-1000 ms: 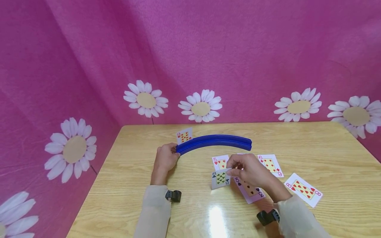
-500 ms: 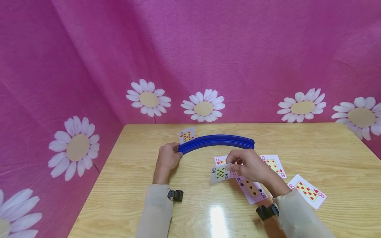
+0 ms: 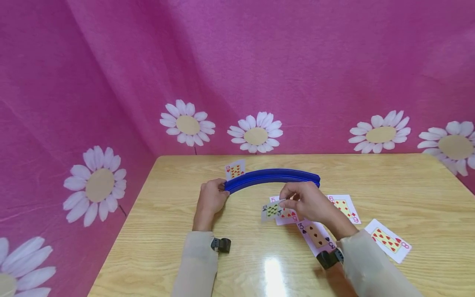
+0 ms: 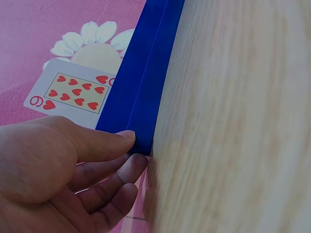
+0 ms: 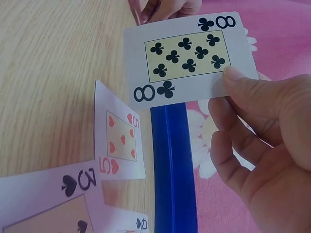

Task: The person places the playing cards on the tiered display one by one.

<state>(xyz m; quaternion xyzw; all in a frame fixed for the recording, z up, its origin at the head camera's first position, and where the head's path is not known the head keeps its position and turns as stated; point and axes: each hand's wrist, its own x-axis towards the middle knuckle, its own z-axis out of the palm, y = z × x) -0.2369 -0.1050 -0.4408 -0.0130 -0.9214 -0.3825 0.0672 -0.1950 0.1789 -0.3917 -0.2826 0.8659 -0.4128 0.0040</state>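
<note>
- Head cam: we're holding up an eight of clubs (image 3: 272, 210) w/ the R hand (image 3: 309, 203), overlapping our view of the five of hearts (image 3: 288, 215), on the near side of the curved blue card holder (image 3: 272, 175). L hand (image 3: 211, 201) is gripping the holder's L end; a nine of hearts (image 3: 235, 169) is standing there, tilted. Three of spades (image 3: 315, 236), six of diamonds (image 3: 344, 209) & eight of hearts (image 3: 387, 240) are lying face up on the table (image 3: 156, 247).
- L wrist cam: L thumb (image 4: 114, 143) is pressing the holder's end, fingers curling around that end. Uneven pressure could be tipping it; a nudge from the thumb, sitting v. close, could be loosening the nine. We're reading "9" + hearts; no lettering showing on the blue face.
- R wrist cam: R thumb (image 5: 240, 80) is pinching one corner of the eight, fingers behind; w/ such an edge hold it could be twisting or slipping. We're reading "8", "5", "3"; another spade card (image 5: 127, 217) is poking in, index too small to be sure. No brand names showing.
</note>
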